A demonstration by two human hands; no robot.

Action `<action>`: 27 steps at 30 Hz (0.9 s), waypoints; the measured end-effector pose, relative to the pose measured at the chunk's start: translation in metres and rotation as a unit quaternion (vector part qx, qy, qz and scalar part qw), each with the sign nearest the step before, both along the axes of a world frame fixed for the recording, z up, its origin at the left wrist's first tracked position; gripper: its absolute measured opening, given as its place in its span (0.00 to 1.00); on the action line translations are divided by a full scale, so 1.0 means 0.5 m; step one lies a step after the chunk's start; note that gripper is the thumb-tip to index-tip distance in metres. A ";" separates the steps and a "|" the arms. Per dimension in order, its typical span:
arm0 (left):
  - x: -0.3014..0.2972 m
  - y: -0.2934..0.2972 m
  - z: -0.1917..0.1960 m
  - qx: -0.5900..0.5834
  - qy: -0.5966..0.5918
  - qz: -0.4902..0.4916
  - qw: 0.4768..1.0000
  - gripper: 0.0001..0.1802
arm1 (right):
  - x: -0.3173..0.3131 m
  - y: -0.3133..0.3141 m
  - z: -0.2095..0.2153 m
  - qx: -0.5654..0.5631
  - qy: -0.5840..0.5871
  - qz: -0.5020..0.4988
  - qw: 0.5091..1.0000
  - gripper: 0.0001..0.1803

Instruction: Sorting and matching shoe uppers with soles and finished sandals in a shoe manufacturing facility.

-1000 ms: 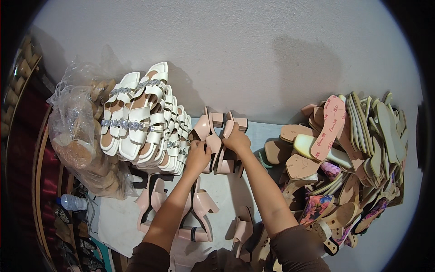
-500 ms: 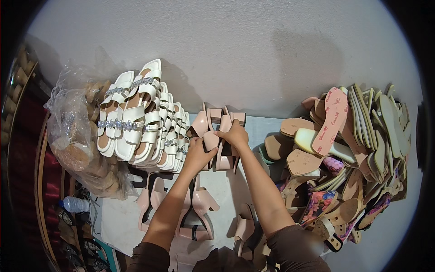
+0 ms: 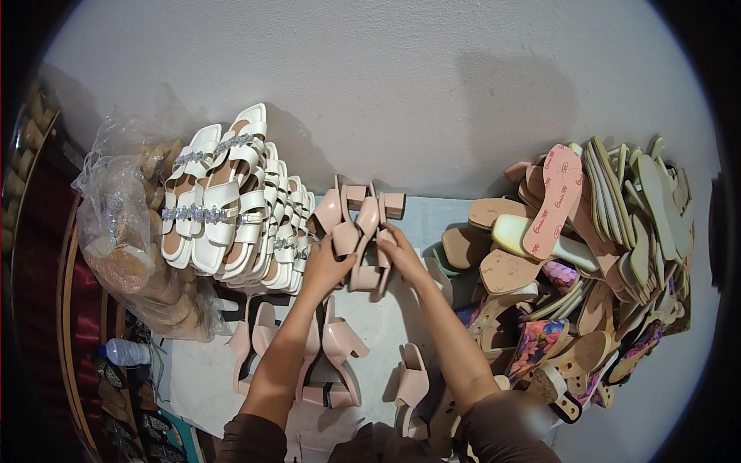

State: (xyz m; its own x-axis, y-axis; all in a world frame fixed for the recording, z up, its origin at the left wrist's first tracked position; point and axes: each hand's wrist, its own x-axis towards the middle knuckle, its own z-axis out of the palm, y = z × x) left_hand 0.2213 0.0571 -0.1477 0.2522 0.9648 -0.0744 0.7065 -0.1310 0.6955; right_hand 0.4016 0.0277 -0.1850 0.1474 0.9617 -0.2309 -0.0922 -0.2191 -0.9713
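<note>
Pink block-heeled sandals lie on their sides, packed together at the back of the white-covered table. On their left side, my left hand has its fingers curled round the nearer edge of a sandal. My right hand presses against the right side of the same group, thumb and fingers on the rightmost sandal. Parts of both hands' fingers are hidden behind the shoes. More pink sandals lie beside and below my left forearm. Another pink sandal rests near my right forearm.
White sandals with clear-stone straps stand stacked at the left, beside a clear plastic bag of tan pieces. A heap of insoles and soles fills the right. A water bottle lies at the lower left; a grey wall rises behind.
My right hand has shifted from on top of the sandals down to their right side. My left hand has moved slightly left and lower. The sandals are pushed closer together.
</note>
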 end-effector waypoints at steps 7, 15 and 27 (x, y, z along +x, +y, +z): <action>-0.015 0.014 -0.014 0.004 0.045 -0.018 0.999 0.40 | -0.022 0.031 -0.049 0.029 -0.018 -0.023 0.999 0.30; -0.082 -0.057 0.056 -0.020 -0.067 -0.081 0.994 0.27 | -0.039 -0.017 0.031 0.110 -0.471 -0.087 0.871 0.29; -0.233 -0.431 -0.039 0.072 -0.056 0.076 0.993 0.24 | -0.253 -0.447 -0.035 -0.107 -0.074 0.071 0.989 0.25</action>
State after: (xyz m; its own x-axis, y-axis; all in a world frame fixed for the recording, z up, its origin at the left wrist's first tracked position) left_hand 0.1049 -0.1585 -0.1672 0.1018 0.9909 0.0875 0.6449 -0.1327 0.7526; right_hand 0.2751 -0.1957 -0.2025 0.0621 0.9067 -0.4171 0.0928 -0.4214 -0.9021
